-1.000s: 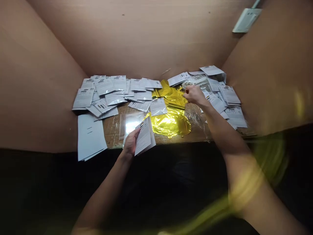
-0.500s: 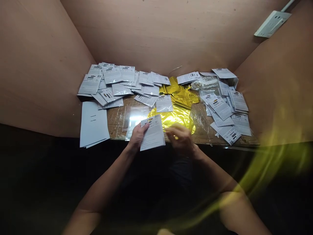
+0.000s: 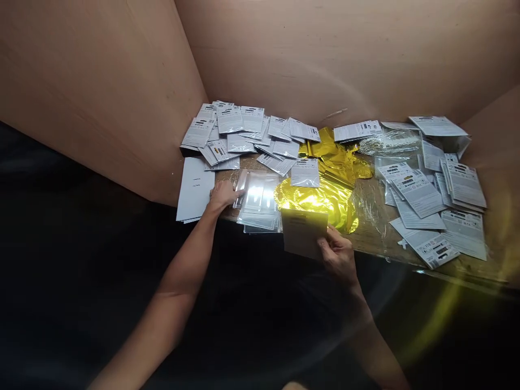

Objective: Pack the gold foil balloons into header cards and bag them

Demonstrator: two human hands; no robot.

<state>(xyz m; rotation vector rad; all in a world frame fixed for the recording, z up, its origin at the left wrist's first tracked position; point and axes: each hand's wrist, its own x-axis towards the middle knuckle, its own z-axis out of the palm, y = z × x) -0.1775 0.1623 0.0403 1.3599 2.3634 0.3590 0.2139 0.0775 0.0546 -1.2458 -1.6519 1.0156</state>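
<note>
In my right hand (image 3: 339,252) is a folded card (image 3: 303,230), pinched at its lower right side, its shaded plain face toward me. My left hand (image 3: 222,196) is down at the table's left part, between the white sheets (image 3: 195,192) and the clear plastic bags (image 3: 260,203). One of its digits stretches to the left edge of the bags; the other fingers are partly hidden. Behind the held card lies crumpled gold foil balloon material (image 3: 325,192), with a printed card packet (image 3: 305,172) on its left edge.
Several printed card packets (image 3: 252,119) are heaped at the back left. More packets (image 3: 420,192) lie in a loose pile on the right, beside crinkled clear film (image 3: 392,143). Wooden walls (image 3: 345,59) close in the table at the back and sides.
The card has passed from my left hand to my right and shows another face. My left hand has moved left to the clear bags. The view has swung left.
</note>
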